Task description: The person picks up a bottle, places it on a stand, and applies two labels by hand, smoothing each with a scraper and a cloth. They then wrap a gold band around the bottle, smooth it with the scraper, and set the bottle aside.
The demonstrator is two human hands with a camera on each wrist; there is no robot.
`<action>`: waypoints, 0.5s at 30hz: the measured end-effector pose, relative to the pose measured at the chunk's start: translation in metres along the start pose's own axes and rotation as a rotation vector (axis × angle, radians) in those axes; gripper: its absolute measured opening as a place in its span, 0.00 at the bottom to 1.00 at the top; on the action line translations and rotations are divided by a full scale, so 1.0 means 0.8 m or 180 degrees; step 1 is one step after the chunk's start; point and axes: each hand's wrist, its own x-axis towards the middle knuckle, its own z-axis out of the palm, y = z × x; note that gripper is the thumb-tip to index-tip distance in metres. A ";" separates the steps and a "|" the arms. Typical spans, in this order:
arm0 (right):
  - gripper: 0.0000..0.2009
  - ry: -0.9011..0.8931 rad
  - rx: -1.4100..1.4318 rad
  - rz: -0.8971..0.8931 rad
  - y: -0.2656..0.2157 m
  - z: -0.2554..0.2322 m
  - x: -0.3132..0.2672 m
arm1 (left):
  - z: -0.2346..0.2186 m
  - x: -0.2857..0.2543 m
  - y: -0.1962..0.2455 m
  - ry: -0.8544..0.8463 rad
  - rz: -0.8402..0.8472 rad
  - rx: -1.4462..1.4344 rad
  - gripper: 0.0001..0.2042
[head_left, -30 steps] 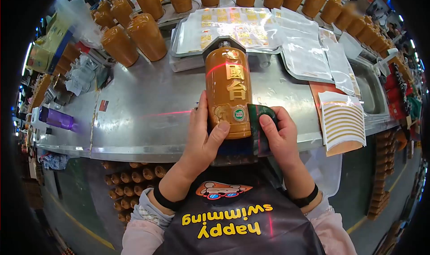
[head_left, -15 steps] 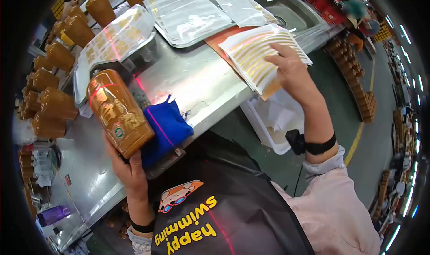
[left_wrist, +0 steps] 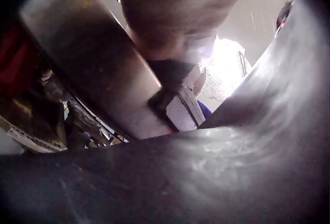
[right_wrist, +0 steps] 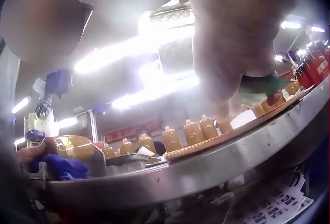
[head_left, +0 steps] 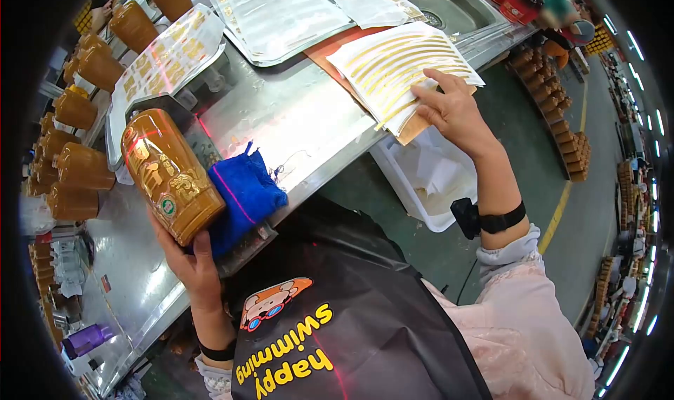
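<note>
My left hand (head_left: 189, 263) grips the lower end of a glossy brown bottle (head_left: 172, 175), thumb on one side and fingers on the other. The bottle lies tilted, its neck toward a dark angled holder (head_left: 184, 119); gold characters and a round green sticker face up. Beside its base is a bunched blue cloth (head_left: 246, 193). Off to the right, my right hand (head_left: 456, 119) has its fingertips at a sheet of curved gold-striped labels (head_left: 393, 66). In the right wrist view, a flat dark green piece (right_wrist: 258, 86) is held in that hand's fingers.
White label sheets (head_left: 281, 17) and gold label sheets (head_left: 165, 56) lie farther back on the steel table (head_left: 281, 108). Several brown bottles (head_left: 84, 165) stand at the left. A sink (head_left: 449, 10) is at the back right. Below the table edge is a white bin (head_left: 421, 179).
My right hand has left the bottle and moved right to the gold-striped sheet, as the head view turned that way. My left hand keeps hold of the bottle.
</note>
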 end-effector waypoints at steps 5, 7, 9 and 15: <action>0.12 0.0171 0.0175 -0.0196 -0.002 0.003 0.002 | -0.002 0.002 -0.001 -0.0002 0.0036 0.0020 0.39; 0.09 0.0167 0.0251 -0.0175 -0.004 0.004 0.003 | -0.005 0.003 0.000 -0.0023 0.0027 0.0061 0.38; 0.07 0.0121 0.0369 -0.0162 -0.004 0.005 0.004 | -0.009 0.007 0.006 -0.0014 0.0085 0.0334 0.38; 0.06 0.0166 0.0305 -0.0354 -0.006 0.003 0.005 | -0.026 0.020 0.030 0.0067 0.0930 0.1935 0.39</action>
